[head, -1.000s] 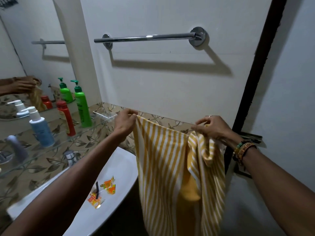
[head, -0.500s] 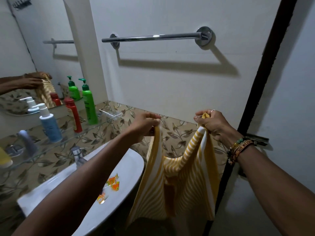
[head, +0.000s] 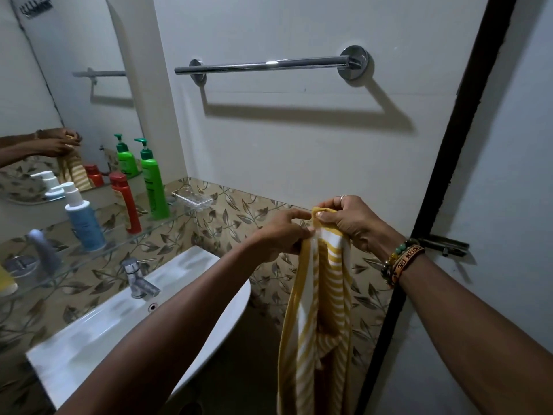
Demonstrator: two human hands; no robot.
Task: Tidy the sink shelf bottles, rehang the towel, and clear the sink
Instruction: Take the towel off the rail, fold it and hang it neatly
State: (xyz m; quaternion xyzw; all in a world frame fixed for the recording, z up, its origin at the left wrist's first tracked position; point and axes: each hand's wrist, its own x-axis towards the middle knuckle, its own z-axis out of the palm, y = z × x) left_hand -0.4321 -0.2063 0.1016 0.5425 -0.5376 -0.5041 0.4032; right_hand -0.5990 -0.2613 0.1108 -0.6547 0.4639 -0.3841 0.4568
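Observation:
A yellow and white striped towel [head: 320, 310] hangs folded lengthwise below my two hands, which meet at its top edge. My left hand [head: 278, 235] pinches one top corner and my right hand [head: 350, 220] grips the other, the two almost touching. The chrome towel bar [head: 263, 65] is bare on the wall above. On the glass shelf [head: 98, 250] stand a green pump bottle [head: 154, 187], a red bottle [head: 125, 202] and a blue and white bottle [head: 83, 220]. My left forearm hides much of the white sink [head: 98, 327].
A chrome tap [head: 137, 278] stands at the sink's back edge. A clear soap dish [head: 193, 200] sits at the shelf's right end. The mirror [head: 59, 85] fills the left wall. A black door frame [head: 443, 175] with a latch [head: 443, 245] runs down the right.
My hands have come together, folding the towel from a spread sheet into a narrow strip. The view has shifted, and the wrappers seen in the sink earlier are hidden behind my left forearm.

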